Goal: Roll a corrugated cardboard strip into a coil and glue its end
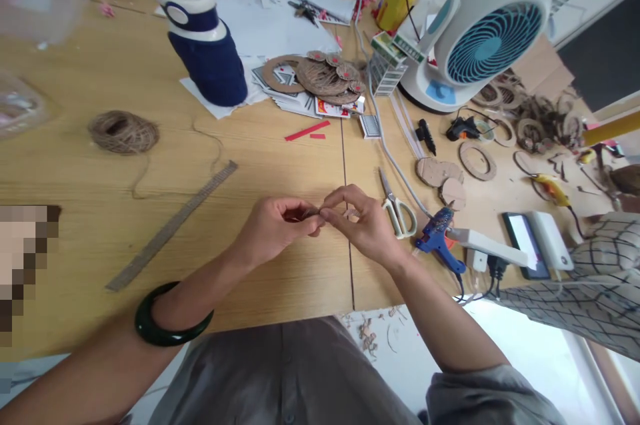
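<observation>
My left hand and my right hand meet over the wooden table near its front edge. Both hands have their fingers pinched together on a small dark piece held between the fingertips. I cannot make out what the piece is. A dark green bangle circles my left wrist. White-handled scissors lie just right of my right hand. A blue glue gun rests beside them.
A metal ruler lies to the left, a twine ball behind it. A navy and white appliance, twine-wrapped rings, a desk fan, cardboard discs, a phone and power strip crowd the back and right.
</observation>
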The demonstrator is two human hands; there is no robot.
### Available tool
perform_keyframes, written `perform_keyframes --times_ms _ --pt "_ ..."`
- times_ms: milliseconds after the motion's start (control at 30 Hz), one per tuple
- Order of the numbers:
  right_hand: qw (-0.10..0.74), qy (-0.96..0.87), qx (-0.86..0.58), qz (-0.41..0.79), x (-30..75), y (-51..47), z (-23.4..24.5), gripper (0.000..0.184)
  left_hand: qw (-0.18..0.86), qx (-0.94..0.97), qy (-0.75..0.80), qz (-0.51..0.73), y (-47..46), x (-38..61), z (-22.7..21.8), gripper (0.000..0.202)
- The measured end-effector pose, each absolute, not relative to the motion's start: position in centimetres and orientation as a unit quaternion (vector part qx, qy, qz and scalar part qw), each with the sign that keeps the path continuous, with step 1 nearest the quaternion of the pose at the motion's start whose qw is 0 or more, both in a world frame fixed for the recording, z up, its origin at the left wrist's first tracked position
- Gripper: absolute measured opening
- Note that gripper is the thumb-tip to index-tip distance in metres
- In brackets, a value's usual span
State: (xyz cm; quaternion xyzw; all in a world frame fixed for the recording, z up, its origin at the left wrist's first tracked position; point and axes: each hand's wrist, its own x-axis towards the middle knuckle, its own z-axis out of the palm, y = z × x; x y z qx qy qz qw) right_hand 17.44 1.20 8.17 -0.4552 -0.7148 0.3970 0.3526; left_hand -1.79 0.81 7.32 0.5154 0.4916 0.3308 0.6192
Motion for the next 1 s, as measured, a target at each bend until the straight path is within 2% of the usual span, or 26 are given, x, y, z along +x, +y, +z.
perform_keyframes --times_ms 133,333,433,800,1000 --pt "0.31 -0.73 -0.468 0.391 17.0 -1.0 8.4 0.007 0.622 0.501 0.509 0.321 -1.7 -2.2 7.2 0.013" --pt "0.301 -0.669 -0.455 0.504 16.6 -3.0 7.8 0.018 0.684 0.454 0.484 0.303 -5.0 -4.2 6.9 0.022" --pt "0.288 -0.647 -0.465 0.531 16.6 -3.6 7.9 0.019 0.681 0.428 0.495 0.328 -5.9 -5.1 7.0 0.025" --pt "0.298 -0.663 -0.471 0.499 15.7 -5.3 7.7 0.016 0.693 0.37 0.478 0.393 -8.4 -3.3 5.5 0.019" --pt "0.295 -0.668 -0.472 0.494 15.6 -5.4 7.3 0.025 0.67 0.388 0.512 0.373 -8.3 -3.2 5.1 0.021"
